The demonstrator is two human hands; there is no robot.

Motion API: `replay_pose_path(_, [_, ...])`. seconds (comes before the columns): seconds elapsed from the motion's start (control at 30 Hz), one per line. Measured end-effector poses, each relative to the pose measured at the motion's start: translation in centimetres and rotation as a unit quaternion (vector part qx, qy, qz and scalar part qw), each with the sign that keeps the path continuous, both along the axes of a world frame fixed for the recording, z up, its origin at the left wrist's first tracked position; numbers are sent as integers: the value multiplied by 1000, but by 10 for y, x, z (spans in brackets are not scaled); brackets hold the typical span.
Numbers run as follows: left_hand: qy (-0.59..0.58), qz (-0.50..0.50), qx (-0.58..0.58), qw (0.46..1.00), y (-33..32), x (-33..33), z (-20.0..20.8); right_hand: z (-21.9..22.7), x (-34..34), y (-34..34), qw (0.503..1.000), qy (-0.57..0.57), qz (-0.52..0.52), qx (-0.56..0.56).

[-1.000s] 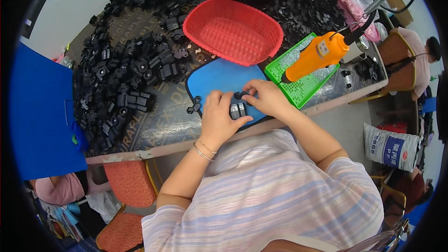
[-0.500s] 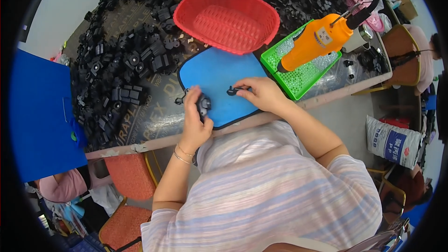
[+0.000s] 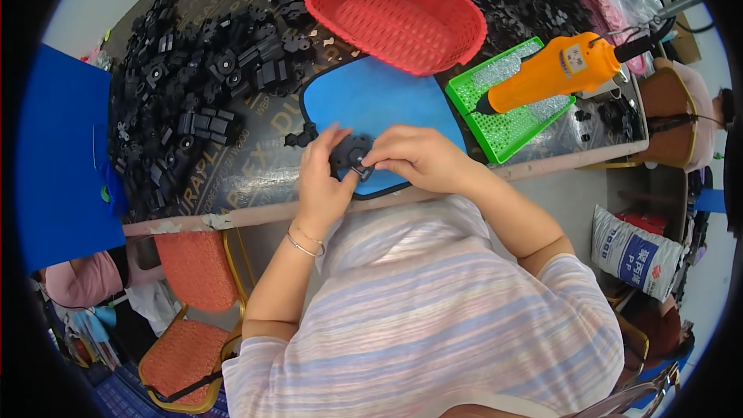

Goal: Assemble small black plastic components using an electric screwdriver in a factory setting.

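Over the near left part of the blue mat (image 3: 387, 101), my left hand (image 3: 323, 174) is closed around a black plastic part (image 3: 352, 153) with a rounded top. My right hand (image 3: 418, 159) meets it from the right, its fingertips pinched at the part's near right side. Whatever small piece sits between those fingertips is mostly hidden. Just left of my left hand, another small black part (image 3: 302, 135) lies at the mat's edge.
Piles of black plastic parts (image 3: 224, 62) cover the table's left and back. A red basket (image 3: 395, 15) stands behind the mat. An orange power screwdriver (image 3: 549, 73) hangs over a green tray (image 3: 495, 143) of small screws at right. Two people sit nearby.
My right hand has moved left with the small black piece and now meets the black part in my left hand. The whole view has shifted slightly.
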State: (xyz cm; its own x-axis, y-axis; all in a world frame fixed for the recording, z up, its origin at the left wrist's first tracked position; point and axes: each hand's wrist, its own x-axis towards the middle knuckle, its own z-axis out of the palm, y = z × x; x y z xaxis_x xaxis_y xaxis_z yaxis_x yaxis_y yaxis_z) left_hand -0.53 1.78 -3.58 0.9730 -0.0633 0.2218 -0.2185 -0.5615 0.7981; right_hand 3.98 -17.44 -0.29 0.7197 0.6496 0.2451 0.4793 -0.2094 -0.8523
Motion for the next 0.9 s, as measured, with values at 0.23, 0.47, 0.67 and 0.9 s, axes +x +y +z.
replay_pose_path(0.23, [-66,-8,59,996,-3,3,-3,-11,-2,9,998,-49,-34,-35])
replay_pose_path(0.47, [-83,-30,68,994,-2,6,-5,-3,-4,13,994,-83,-17,-70])
replay_pose_path(0.67, [-119,-31,82,989,-4,5,-6,0,-3,17,994,-69,-35,-76])
replay_pose_path(0.9, [-133,-32,76,988,-5,2,-9,9,-2,21,993,-38,-80,-74])
